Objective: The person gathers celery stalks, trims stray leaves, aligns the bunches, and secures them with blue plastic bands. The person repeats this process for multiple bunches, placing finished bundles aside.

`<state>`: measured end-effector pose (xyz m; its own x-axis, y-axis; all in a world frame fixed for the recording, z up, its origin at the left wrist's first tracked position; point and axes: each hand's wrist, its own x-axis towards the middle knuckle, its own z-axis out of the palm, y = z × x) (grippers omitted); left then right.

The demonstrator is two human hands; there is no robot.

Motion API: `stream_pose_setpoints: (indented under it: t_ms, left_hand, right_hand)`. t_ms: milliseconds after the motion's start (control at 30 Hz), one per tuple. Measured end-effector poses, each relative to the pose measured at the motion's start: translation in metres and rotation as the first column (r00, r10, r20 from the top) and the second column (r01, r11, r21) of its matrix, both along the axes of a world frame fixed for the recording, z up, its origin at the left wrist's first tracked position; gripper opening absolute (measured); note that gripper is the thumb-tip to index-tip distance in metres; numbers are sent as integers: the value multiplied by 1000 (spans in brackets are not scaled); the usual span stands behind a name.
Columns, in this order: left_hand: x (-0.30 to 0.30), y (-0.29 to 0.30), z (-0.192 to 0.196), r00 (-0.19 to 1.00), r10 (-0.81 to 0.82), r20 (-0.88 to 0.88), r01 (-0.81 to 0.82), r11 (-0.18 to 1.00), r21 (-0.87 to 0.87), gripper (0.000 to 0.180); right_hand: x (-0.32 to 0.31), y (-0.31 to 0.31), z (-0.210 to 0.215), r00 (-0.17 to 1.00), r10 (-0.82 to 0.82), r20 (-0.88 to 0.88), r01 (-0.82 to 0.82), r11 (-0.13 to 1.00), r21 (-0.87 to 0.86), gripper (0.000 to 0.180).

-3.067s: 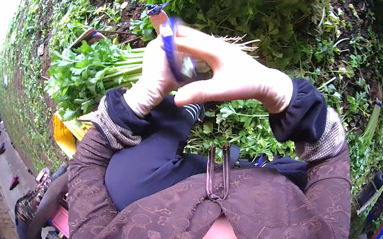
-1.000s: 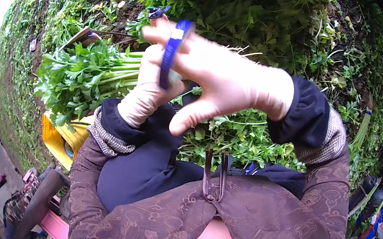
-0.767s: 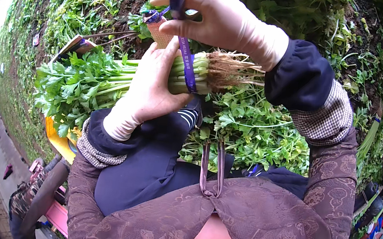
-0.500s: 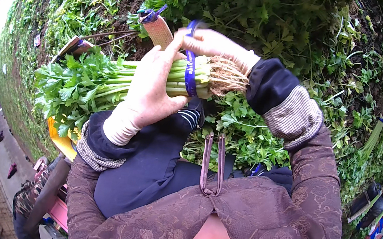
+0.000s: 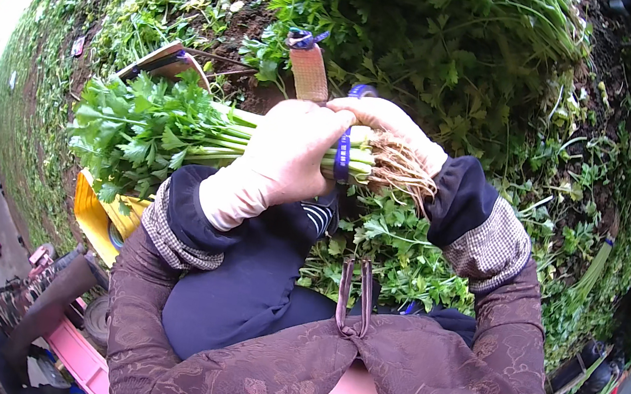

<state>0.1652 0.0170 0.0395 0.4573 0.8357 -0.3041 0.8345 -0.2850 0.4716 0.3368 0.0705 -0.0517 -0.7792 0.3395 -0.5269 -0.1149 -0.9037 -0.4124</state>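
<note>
A bunch of celery (image 5: 149, 121) lies sideways over my lap, its leaves to the left and its pale roots to the right. My gloved left hand (image 5: 282, 148) wraps around the stalks. Beside it a purple printed tape (image 5: 343, 156) circles the bunch just short of the roots. My gloved right hand (image 5: 394, 123) is closed at the top of this band, above the roots. A loop of the same tape sticks up behind its fingers. What the right fingertips pinch is partly hidden, though the tape runs into them.
Just beyond my hands stands a pinkish wrapped handle (image 5: 309, 71) with purple tape at its tip. A large heap of celery (image 5: 434, 44) lies beyond. At the left are a yellow object (image 5: 99, 219) and a pink one (image 5: 79, 357). A tied bunch (image 5: 595, 264) lies far right.
My right hand has come down and in toward my left hand, drawing the tape closer to the stalks. My left fingers have closed further around the bunch. The view has shifted slightly.
</note>
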Motion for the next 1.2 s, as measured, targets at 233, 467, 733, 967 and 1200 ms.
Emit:
stream_pose_setpoints:
  t_ms: [233,467,733,967,1200]
  left_hand:
    - [-20,3,21,998,39,55,-57,926,373,56]
    - [-45,7,24,997,79,5,-69,832,550,61]
    - [-50,20,0,993,120,-22,-83,798,597,60]
    - [-53,14,-6,992,122,19,-108,780,616,60]
    - [-43,-7,37,989,112,94,-146,758,636,63]
  right_hand:
    - [-8,51,23,816,-553,167,-66,198,978,32]
    - [-32,93,51,809,-517,281,-362,-60,930,32]
    - [-66,130,52,681,-547,487,-709,-325,626,32]
    - [-70,124,26,591,-616,520,-774,-251,582,32]
    - [70,128,1,270,-594,758,-868,191,459,45]
